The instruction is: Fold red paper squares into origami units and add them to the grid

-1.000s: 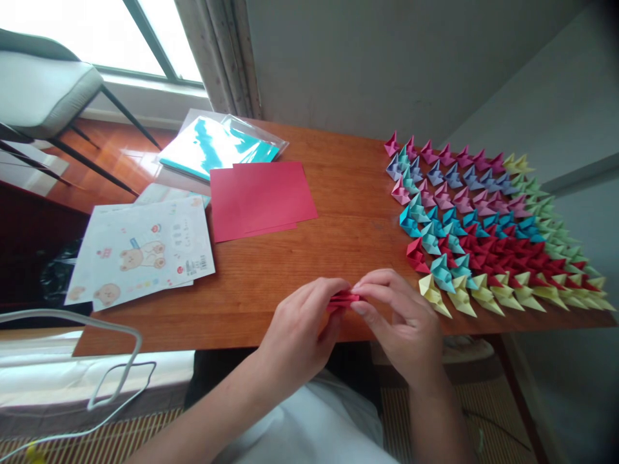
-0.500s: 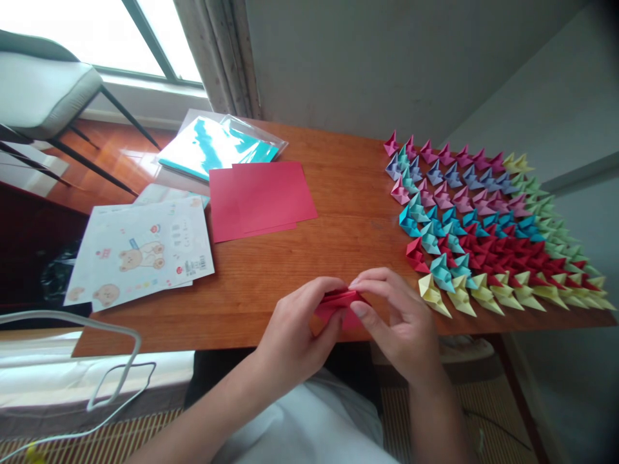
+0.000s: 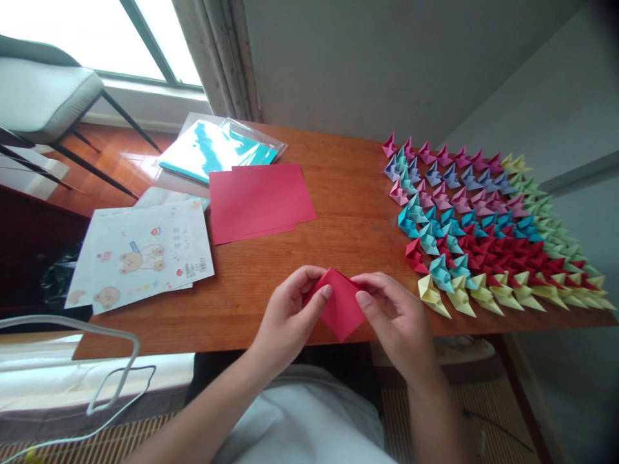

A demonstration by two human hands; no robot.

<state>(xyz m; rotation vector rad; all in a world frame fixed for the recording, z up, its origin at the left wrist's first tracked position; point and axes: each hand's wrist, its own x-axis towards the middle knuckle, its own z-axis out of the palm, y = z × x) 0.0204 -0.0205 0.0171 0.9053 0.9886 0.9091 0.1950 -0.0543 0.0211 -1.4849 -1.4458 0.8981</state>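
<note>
Between my two hands, over the table's front edge, is a folded piece of red paper [image 3: 342, 311], diamond-shaped with one corner pointing down toward me. My left hand [image 3: 294, 306] pinches its left side, thumb on the front face and fingers behind. On the opposite side my right hand [image 3: 394, 312] grips the paper the same way, thumb in front. The fingertips behind the paper are hidden. Flat sheets of red paper [image 3: 264, 200] lie on the table beyond my left hand. To the right of my right hand stands a yellow folded paper piece [image 3: 432, 296].
Rows of folded paper pieces [image 3: 503, 251] in several colours cover the right of the wooden table [image 3: 348, 238]. Packs of turquoise paper [image 3: 217, 151] lie at the back left, bear-printed sheets [image 3: 149, 254] at the left edge. A white cable [image 3: 116, 325] hangs at lower left; a chair [image 3: 48, 96] stands beyond.
The red paper has turned from an edge-on view to showing its diamond face. My hands have moved slightly apart to its left and right sides.
</note>
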